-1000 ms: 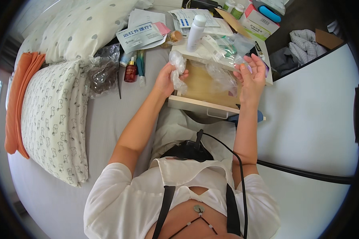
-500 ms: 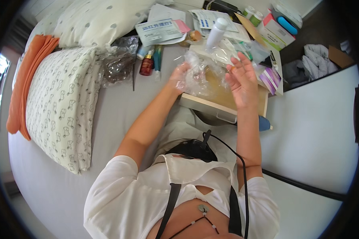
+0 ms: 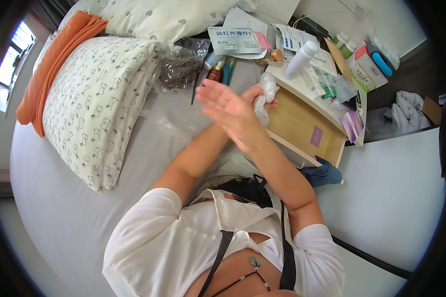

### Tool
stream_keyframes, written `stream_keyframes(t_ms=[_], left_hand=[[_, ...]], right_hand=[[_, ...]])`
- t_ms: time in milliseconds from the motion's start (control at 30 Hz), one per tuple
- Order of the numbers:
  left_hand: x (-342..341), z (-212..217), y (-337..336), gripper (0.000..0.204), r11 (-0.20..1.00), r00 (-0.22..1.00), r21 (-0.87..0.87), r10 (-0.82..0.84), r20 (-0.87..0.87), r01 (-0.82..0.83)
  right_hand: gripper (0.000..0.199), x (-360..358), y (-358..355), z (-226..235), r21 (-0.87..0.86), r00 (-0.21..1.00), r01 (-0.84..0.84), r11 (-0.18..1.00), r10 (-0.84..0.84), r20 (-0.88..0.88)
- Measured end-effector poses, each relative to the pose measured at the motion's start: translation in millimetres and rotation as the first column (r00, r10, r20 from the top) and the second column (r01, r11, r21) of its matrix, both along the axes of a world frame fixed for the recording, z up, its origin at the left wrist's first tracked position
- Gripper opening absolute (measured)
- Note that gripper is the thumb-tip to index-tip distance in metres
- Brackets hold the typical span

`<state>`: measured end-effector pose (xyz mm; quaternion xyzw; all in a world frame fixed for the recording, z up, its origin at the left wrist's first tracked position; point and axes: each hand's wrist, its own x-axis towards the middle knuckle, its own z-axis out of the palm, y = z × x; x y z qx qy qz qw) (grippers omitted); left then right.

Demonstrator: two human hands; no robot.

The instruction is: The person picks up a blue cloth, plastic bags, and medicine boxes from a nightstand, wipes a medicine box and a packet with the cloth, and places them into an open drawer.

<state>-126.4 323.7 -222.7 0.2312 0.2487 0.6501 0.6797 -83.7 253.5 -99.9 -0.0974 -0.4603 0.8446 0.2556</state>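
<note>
Beside the open drawer [image 3: 295, 116], my left hand [image 3: 255, 93] is closed around crumpled clear plastic wrap [image 3: 268, 89], which bulges out past the fingers. My right hand [image 3: 230, 114] is crossed over my left forearm, its fingers stretched out and holding nothing I can see. Below and left of that hand, a faint sheet of clear plastic [image 3: 171, 124] shows against the grey bed sheet. A purple label [image 3: 316, 136] lies on the drawer's wooden bottom. Part of my left wrist is hidden behind my right hand.
On the nightstand top stand a white spray bottle [image 3: 301, 59], small boxes and a purple pack [image 3: 352, 124]. Blue cloth [image 3: 323, 173] hangs at the drawer's front corner. A dark red bottle [image 3: 215, 73] and a bagged brown item [image 3: 178, 69] lie on the bed by the pillows [image 3: 94, 109].
My right hand has swung left from over the drawer across my left forearm. The plastic, spread between both hands before, is now bunched in my left hand. The view has shifted too.
</note>
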Motion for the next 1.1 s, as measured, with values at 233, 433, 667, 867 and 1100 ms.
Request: stream_keyframes(t_ms=[233, 433, 667, 867, 1100], left_hand=[[-10, 22, 0, 0.023, 0.987, 0.986, 0.145, -0.088, 0.143, 0.067], [0, 27, 8, 0.034, 0.998, 0.999, 0.064, -0.01, -0.041, 0.013], [-5, 29, 12, 0.032, 0.999, 0.987, 0.038, 0.032, -0.16, -0.026], [-8, 32, 14, 0.033, 0.997, 0.976, 0.033, 0.077, -0.204, -0.071], [2, 31, 16, 0.03, 0.996, 0.991, 0.036, 0.086, -0.103, -0.082]], right_hand=[[0.028, 89, 52, -1, 0.099, 0.911, 0.365, 0.926, -0.377, 0.168], [0.024, 144, 101, -32, 0.267, 0.652, 0.659, 0.703, -0.711, 0.263], [0.037, 128, 148, -43, 0.568, 0.54, 0.641, 0.516, -0.829, 0.143], [0.065, 89, 175, -50, 0.837, 0.289, 0.536, 0.113, -0.956, -0.056], [0.06, 74, 185, -35, 0.874, 0.293, 0.412, 0.257, -0.946, 0.14]])
